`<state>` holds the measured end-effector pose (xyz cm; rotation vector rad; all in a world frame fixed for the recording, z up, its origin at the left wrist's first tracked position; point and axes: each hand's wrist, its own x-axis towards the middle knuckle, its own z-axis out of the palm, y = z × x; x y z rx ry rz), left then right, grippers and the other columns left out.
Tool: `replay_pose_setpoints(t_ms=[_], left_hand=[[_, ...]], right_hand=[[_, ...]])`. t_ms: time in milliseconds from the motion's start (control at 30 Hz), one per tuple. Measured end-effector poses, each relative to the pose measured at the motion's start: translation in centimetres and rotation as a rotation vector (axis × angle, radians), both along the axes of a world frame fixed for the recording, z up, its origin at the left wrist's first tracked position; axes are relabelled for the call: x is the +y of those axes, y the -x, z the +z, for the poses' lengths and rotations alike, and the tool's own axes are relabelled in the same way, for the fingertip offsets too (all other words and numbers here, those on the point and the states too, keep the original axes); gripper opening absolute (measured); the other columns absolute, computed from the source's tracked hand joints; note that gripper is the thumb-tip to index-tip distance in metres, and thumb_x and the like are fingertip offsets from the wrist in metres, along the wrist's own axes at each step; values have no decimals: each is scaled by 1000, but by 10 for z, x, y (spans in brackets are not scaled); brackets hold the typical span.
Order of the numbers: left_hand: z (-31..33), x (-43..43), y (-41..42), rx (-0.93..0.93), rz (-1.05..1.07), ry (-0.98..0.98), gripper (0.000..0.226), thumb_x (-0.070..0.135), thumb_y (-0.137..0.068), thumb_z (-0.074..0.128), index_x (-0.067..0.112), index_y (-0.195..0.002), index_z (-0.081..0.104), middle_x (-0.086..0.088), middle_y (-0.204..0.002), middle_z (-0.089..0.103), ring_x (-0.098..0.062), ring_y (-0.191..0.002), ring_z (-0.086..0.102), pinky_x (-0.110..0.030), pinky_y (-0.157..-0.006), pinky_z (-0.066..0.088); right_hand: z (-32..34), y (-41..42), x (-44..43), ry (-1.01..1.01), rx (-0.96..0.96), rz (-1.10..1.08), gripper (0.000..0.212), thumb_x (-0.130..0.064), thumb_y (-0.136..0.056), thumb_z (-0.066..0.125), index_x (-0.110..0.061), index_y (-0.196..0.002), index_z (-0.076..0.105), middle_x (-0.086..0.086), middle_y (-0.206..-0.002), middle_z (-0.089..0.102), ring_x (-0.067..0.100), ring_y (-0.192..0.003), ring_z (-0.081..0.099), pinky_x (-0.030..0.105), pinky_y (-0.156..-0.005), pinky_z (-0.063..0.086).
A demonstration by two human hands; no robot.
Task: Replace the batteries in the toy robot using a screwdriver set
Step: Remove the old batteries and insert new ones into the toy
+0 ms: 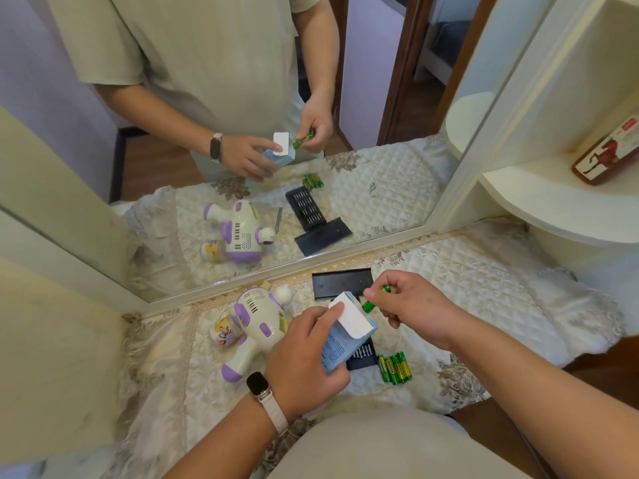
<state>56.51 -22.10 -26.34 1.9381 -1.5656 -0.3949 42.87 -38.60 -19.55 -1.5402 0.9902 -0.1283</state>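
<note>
My left hand (304,354) grips a light blue battery box (349,335) with its white flap open. My right hand (411,305) pinches green batteries (375,300) right at the box's open mouth. The white and purple toy robot (254,321) lies on its front on the quilted cloth, left of my hands. Several loose green batteries (394,368) lie on the cloth below the right hand. The black screwdriver bit tray (363,356) is partly hidden under the box, and its black lid (342,283) lies near the mirror.
A large mirror (242,150) stands right behind the work spot and repeats the scene. A quilted cream cloth (466,299) covers the table. White curved shelves (553,202) at the right carry a bottle (608,150). A small yellow figure (224,335) lies beside the robot.
</note>
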Motion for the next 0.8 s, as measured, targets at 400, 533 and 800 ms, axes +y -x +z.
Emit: replay_pose_setpoints(t_ms=[400,533,800], left_hand=[[1,-1,5,21,29,11,85,41,-65,63,29,-144,34,8,-124,46,-8,-104,47,-23,-63,54],[0,-1,6,47,41,31,83,41,-65,62,31,-143,33,8,-124,47,-8,-107,48,-27,-68,56],[-3,0,4,82,76,16,86,39,-66,66,37,-142,27,12,-127,44,0,-110,41,-27,-75,55]], right_hand=[[-5,-3,11,-46,48,57,19,-34,-91,64,-16,-95,60,-6,-66,50,14,-62,43,21,-52,34],[-3,1,12,-313,26,-41,22,-33,-94,57,-11,-93,51,3,-75,49,16,-67,45,26,-54,40],[-3,18,5,-757,-285,-218,26,17,-71,42,-1,-83,55,19,-91,55,27,-88,61,29,-80,59]])
